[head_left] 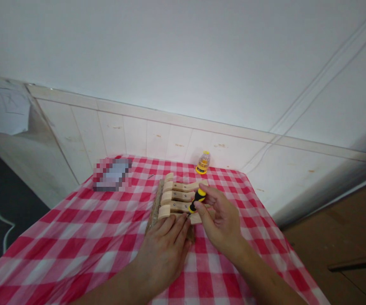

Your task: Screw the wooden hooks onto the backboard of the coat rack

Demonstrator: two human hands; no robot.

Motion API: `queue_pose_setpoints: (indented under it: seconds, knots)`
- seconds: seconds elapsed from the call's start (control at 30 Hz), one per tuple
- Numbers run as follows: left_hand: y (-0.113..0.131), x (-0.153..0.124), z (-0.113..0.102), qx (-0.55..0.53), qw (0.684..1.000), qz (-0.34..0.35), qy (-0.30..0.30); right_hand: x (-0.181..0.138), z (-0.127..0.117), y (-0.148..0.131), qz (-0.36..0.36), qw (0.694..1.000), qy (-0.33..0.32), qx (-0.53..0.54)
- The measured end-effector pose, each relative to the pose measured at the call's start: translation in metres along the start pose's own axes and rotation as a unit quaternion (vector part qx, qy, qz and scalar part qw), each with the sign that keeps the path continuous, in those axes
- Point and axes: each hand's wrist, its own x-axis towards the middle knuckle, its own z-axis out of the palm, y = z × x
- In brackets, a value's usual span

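On the table a brown, rough-edged board [152,217] carries several pale curved wooden slats [180,195], with dark screw heads showing in them. My right hand [222,220] grips a small yellow-and-black screwdriver [197,200] between thumb and fingers. Its shaft points down and left to the nearest slat. My left hand [166,250] lies across that nearest slat and the front of the board, fingers bent over the wood and fingertips beside the screwdriver's tip. The left thumb is mostly hidden, and the screw under the tip is too small to make out.
A red-and-white checked cloth [96,237] covers the table. Behind the board stands a yellow-capped clear container [203,163], near the white panelled wall [157,140]. A blurred-out flat rectangular item [113,174] lies at back left. A thin metal piece [151,176] lies near the board.
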Motion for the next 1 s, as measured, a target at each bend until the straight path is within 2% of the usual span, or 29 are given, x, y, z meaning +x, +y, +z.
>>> queue_pose_setpoints:
  seconds: [0.2,0.6,0.73,0.87,1.0]
  knots:
    - [0.0001,-0.0015,0.0019,0.003,1.0,-0.002,-0.003,-0.0029,0.0049,0.006,0.031,0.999,0.03,0.03]
    - [0.0004,0.0,0.0013,0.007,1.0,0.004,-0.006,-0.001,0.0065,0.006,-0.001,0.998,0.056,0.017]
    - [0.0004,0.0002,0.0002,0.003,1.0,-0.001,-0.004,-0.0023,0.0083,0.0066,0.011,0.998,0.061,0.03]
    - [0.0,0.0002,-0.0002,0.0,1.0,-0.002,-0.004,-0.0048,0.0099,0.0082,0.044,0.996,0.057,0.051]
    - [-0.0002,0.0004,0.0001,-0.001,1.0,0.002,-0.003,-0.003,0.0068,0.0049,0.039,0.999,0.031,0.013]
